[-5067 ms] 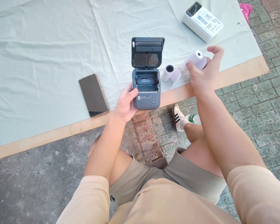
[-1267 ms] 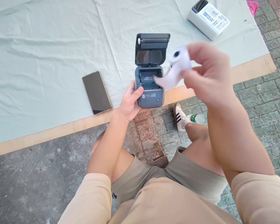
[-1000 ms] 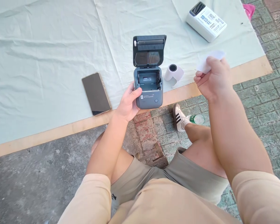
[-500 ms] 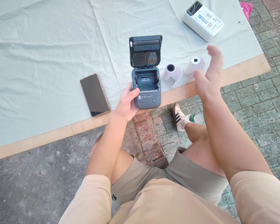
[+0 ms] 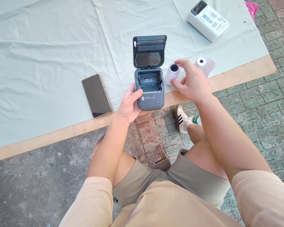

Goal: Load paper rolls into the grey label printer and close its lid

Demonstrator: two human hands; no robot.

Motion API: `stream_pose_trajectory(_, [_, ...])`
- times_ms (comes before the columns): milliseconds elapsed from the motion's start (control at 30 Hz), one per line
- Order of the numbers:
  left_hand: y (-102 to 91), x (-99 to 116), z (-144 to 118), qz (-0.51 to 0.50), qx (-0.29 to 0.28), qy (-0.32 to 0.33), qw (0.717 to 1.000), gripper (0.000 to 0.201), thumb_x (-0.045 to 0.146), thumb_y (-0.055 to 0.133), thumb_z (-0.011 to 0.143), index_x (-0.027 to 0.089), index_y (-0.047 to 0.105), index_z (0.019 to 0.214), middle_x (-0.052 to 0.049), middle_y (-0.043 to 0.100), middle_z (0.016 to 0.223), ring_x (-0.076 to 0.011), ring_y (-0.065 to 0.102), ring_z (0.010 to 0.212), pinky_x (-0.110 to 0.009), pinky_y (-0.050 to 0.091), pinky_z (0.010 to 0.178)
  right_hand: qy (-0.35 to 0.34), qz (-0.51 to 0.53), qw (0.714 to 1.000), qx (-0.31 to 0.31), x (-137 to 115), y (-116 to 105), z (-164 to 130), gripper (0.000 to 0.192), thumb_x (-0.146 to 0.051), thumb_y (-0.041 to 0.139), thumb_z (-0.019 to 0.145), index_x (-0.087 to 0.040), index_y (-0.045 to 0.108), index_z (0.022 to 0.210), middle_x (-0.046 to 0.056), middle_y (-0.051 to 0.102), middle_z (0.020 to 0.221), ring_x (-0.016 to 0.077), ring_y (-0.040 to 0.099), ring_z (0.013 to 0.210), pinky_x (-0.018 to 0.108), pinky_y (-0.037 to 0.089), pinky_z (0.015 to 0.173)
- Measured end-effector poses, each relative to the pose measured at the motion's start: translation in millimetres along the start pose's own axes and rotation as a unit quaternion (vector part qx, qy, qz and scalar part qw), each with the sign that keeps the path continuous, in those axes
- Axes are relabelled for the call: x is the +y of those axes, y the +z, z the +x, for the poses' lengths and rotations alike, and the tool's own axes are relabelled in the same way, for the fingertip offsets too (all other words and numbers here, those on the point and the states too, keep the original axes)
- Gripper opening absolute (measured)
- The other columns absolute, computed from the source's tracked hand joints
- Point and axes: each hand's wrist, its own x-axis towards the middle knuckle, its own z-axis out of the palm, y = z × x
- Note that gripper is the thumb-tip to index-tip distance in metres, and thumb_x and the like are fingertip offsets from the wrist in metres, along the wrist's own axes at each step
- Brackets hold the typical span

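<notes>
Now right hand (image 5: 191, 83) has shifted onto nearer roll (image 5: 172, 72).

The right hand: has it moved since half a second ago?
Yes. The right hand has shifted left, away from the plain paper roll, toward the toothed-core roll beside the open printer.

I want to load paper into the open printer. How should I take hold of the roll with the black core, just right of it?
Pinch the roll across its curved white sides, coming from above and the right, where the right hand hovers. Its core end faces up and the printer blocks its left.
</notes>
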Motion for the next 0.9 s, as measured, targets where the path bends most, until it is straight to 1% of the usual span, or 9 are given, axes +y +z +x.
stream_pose_trajectory(100, [-0.7,-1,0,0.012,0.004,0.004,1.000,0.062,0.058,0.093,0.079,0.025,0.067,0.125,-0.006,0.084,0.122,-0.0311,0.075,0.137,-0.040,0.067,0.103,0.023,0.034,0.999,0.013,-1,10,7,0.050,-0.030,0.078,0.082,-0.037,0.065,0.130,0.001,0.080,0.104,0.0267,0.069,0.071,0.052,0.057,0.091])
stream_pose_trajectory(167, [-1.1,-1,-1,0.017,0.003,0.003,1.000,0.063,0.059,0.092,0.080,0.025,0.066,0.126,-0.006,0.083,0.124,-0.0324,0.074,0.140,-0.042,0.066,0.106,0.050,0.040,0.998,0.026,-2,15,11,0.047,-0.033,0.081,0.080,-0.038,0.065,0.124,-0.003,0.068,0.076,0.0300,0.068,0.075,0.051,0.055,0.088])
stream_pose_trajectory(200, [-1.1,0,-1,0.016,0.002,0.001,1.000,0.063,0.059,0.092,0.080,0.025,0.066,0.126,-0.006,0.083,0.124,-0.0325,0.073,0.140,-0.042,0.066,0.106,0.060,0.046,0.996,0.036,-3,16,12,0.047,-0.034,0.082,0.078,-0.038,0.064,0.122,-0.003,0.064,0.073,0.0305,0.067,0.076,0.051,0.055,0.088])
stream_pose_trajectory(300, [-0.6,0,-2,0.008,0.003,-0.002,1.000,0.062,0.057,0.093,0.079,0.026,0.067,0.125,-0.005,0.084,0.124,-0.0329,0.072,0.142,-0.043,0.066,0.107,0.060,0.117,0.988,0.081,-7,14,12,0.046,-0.035,0.083,0.077,-0.038,0.060,0.116,0.001,0.072,0.093,0.0289,0.064,0.088,0.050,0.053,0.094])
stream_pose_trajectory(400, [0.3,0,-2,0.008,0.003,-0.005,1.000,0.063,0.058,0.094,0.078,0.025,0.065,0.124,-0.007,0.083,0.125,-0.0349,0.069,0.146,-0.045,0.066,0.109,0.061,0.281,0.951,0.112,-18,8,10,0.037,-0.035,0.077,0.079,-0.037,0.056,0.109,0.003,0.074,0.110,0.0283,0.064,0.103,0.048,0.054,0.095])
stream_pose_trajectory(533, [0.8,0,-1,0.006,0.000,-0.003,1.000,0.065,0.057,0.093,0.078,0.025,0.063,0.126,-0.008,0.082,0.132,-0.0357,0.069,0.147,-0.046,0.067,0.108,0.134,0.479,0.866,0.044,-49,-3,2,0.053,-0.035,0.070,0.064,-0.039,0.053,0.114,0.002,0.075,0.115,0.0305,0.069,0.113,0.046,0.062,0.081])
stream_pose_trajectory(633, [1.2,1,-1,0.002,-0.004,-0.003,1.000,0.064,0.056,0.094,0.078,0.025,0.065,0.126,-0.006,0.078,0.141,-0.0331,0.072,0.141,-0.040,0.069,0.099,0.157,0.537,0.829,-0.030,-73,-9,-5,0.052,-0.039,0.066,0.060,-0.037,0.053,0.110,0.003,0.074,0.111,0.0319,0.073,0.114,0.044,0.063,0.072])
stream_pose_trajectory(767, [1.9,2,-3,-0.002,-0.001,-0.010,1.000,0.062,0.056,0.094,0.079,0.027,0.067,0.126,-0.005,0.078,0.142,-0.0302,0.077,0.132,-0.037,0.070,0.092,0.143,0.532,0.829,-0.095,-84,-8,-9,0.041,-0.058,0.071,0.071,-0.034,0.052,0.099,0.005,0.072,0.104,0.0321,0.073,0.113,0.041,0.063,0.070])
stream_pose_trajectory(900, [1.6,1,-3,0.005,0.000,-0.006,1.000,0.062,0.057,0.093,0.079,0.026,0.067,0.126,-0.005,0.082,0.132,-0.0300,0.078,0.130,-0.038,0.071,0.092,0.124,0.527,0.840,-0.050,-78,1,-10,0.055,-0.056,0.086,0.070,-0.038,0.057,0.113,0.001,0.070,0.105,0.0296,0.073,0.111,0.040,0.064,0.075])
